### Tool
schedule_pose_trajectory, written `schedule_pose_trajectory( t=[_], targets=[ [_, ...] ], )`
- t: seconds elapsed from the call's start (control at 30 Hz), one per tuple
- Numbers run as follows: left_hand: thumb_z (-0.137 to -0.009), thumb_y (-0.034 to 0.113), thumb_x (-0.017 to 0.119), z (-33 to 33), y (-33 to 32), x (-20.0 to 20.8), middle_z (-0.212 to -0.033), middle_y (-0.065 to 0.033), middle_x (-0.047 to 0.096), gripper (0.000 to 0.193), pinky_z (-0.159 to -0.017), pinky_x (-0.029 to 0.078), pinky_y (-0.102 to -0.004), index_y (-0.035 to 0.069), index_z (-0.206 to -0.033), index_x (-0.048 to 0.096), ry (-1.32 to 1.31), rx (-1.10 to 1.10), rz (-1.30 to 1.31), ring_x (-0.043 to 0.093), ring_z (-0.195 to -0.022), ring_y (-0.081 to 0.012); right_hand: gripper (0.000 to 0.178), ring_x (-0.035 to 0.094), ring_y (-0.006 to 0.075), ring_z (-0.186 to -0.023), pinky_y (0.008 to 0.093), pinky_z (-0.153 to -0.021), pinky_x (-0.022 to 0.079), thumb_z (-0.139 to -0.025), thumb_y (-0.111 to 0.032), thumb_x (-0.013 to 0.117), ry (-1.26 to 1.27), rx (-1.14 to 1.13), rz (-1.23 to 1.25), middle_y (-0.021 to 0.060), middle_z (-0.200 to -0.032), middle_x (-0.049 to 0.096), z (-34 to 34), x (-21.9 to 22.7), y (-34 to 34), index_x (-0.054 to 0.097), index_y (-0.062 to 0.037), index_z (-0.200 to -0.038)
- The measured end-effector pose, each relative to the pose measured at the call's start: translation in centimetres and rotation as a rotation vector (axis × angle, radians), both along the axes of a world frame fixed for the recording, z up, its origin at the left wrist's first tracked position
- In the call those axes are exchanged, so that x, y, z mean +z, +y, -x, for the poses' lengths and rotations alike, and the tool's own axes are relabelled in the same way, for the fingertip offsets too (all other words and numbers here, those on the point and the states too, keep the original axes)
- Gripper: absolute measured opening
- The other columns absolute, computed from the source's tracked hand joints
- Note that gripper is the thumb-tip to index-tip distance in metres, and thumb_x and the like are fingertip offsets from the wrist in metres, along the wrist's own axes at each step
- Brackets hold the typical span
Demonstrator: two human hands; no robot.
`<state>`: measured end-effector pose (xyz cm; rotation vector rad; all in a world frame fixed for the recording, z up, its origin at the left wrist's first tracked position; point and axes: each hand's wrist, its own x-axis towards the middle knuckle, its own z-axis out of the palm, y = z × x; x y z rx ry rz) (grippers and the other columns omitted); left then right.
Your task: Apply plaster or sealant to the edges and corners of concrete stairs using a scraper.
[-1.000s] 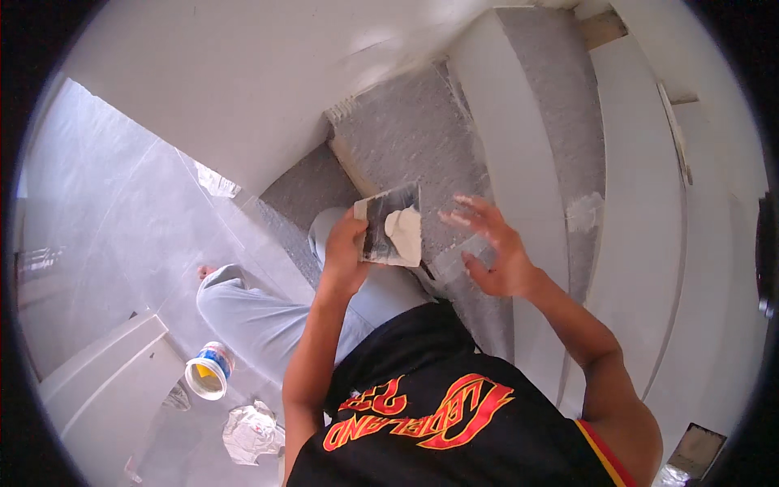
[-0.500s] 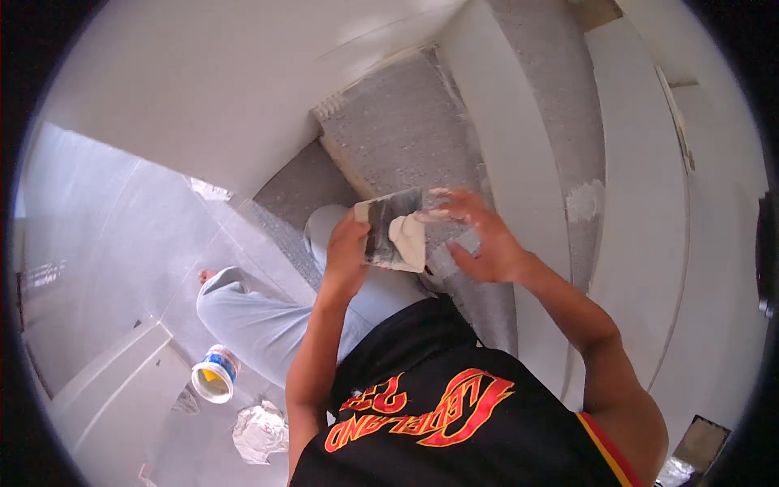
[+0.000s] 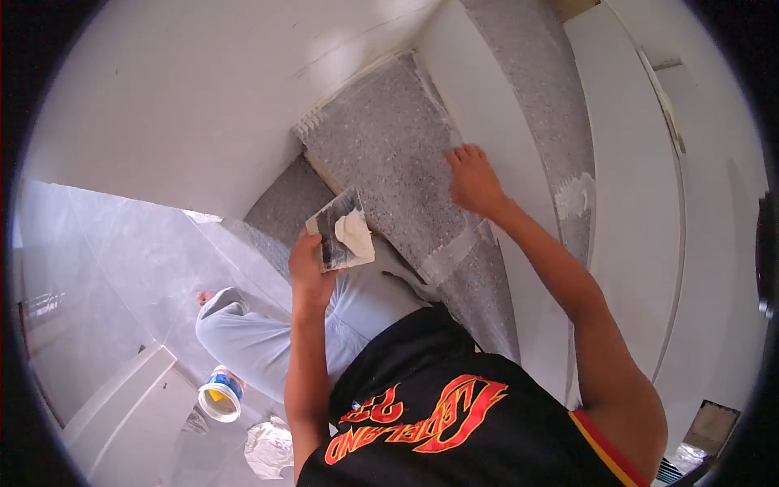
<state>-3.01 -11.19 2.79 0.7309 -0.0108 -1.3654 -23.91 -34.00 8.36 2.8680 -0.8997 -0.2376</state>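
Grey speckled stair steps (image 3: 381, 154) below a white wall, filler work.
Left hand (image 3: 307, 272), frame centre, grips a flat metal plate (image 3: 339, 231) carrying white filler paste (image 3: 355, 234); right hand (image 3: 472, 180), upper centre, rests open-fingered on the step edge.

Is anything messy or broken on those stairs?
Yes. A white smear of filler marks the grey step's edge, and the left hand holds a board with a white blob.
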Motion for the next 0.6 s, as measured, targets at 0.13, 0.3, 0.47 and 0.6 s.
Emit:
schedule_pose_trajectory(
  t=[0.13,0.3,0.47,0.6],
  targets=[
    [-0.08,0.016,0.034,0.0,0.1,0.9,-0.093,-0.0051,0.057,0.033,-0.052,0.043,-0.0293,0.006,-0.109,0.046,-0.013,0.003,-0.03,0.058,-0.075,-0.0177,0.05,0.044,0.031,-0.108,0.0474,-0.098,0.024,-0.065,-0.011,0.057,0.012,0.08,0.287,0.0161,-0.109,0.051,0.0,-3.5,-5.6,0.046,0.0,-0.112],
    [-0.08,0.017,0.034,0.2,-0.1,1.1,-0.091,-0.0047,0.057,0.032,-0.052,0.043,-0.0286,0.006,-0.108,0.046,-0.028,0.014,-0.073,0.057,-0.073,-0.0161,0.039,0.043,0.0309,-0.11,0.0488,-0.1,0.021,-0.075,-0.012,0.048,0.174,0.05,0.327,0.0162,-0.105,0.055,-1.1,-4.1,-8.3,0.048,0.0004,-0.112],
    [-0.081,0.017,0.034,0.0,0.1,1.3,-0.088,-0.0039,0.057,0.03,-0.051,0.042,-0.0281,0.007,-0.106,0.047,-0.047,0.01,-0.04,0.056,-0.07,-0.0144,0.04,0.044,0.0308,-0.11,0.0496,-0.101,0.02,-0.078,-0.012,0.044,0.281,0.146,0.409,0.0162,-0.105,0.056,0.3,-4.4,-7.8,0.046,0.001,-0.116],
    [-0.082,0.017,0.034,0.0,0.1,2.2,-0.085,-0.0027,0.057,0.028,-0.05,0.042,-0.0276,0.007,-0.104,0.047,-0.025,0.073,-0.118,0.056,-0.067,-0.0142,0.044,0.044,0.0308,-0.111,0.0504,-0.102,0.016,-0.078,-0.014,0.046,0.448,0.011,0.266,0.0154,-0.108,0.055,1.9,-3.9,-3.8,0.043,0.0016,-0.119]
  ],
)
